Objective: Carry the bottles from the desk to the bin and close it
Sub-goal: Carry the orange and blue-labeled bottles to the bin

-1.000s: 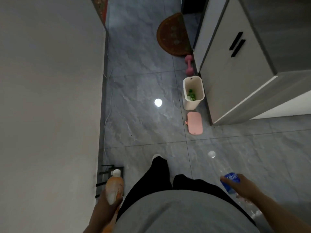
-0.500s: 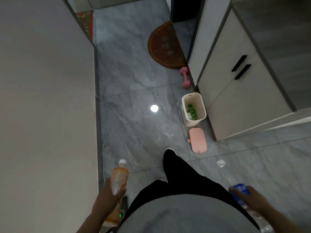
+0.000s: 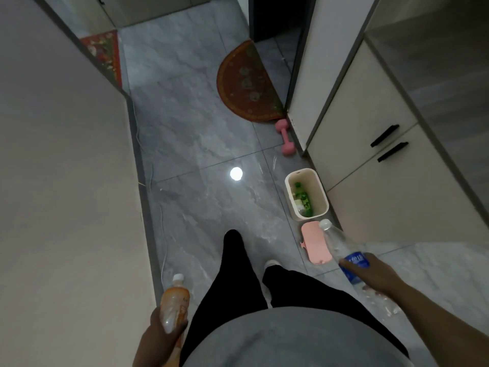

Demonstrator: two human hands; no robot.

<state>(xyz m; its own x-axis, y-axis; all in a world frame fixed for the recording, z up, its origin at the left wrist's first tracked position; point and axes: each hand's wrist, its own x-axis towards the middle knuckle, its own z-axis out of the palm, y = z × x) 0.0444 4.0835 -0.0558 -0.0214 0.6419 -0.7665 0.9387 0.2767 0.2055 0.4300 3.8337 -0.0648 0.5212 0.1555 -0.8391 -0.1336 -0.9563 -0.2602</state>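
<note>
A clear plastic water bottle with a blue label (image 3: 344, 256) is being gripped around its middle by the right hand (image 3: 375, 274), cap pointed toward the open cream plastic bin (image 3: 321, 193) beside the cabinet. An orange drink bottle with a white cap (image 3: 174, 300) is being clasped upright in the left hand (image 3: 162, 332), low by the hip. The bottles are best lowered cap-first over the rim, one at a time, and the pink lid (image 3: 315, 246) lying just in front is not being stepped on
</note>
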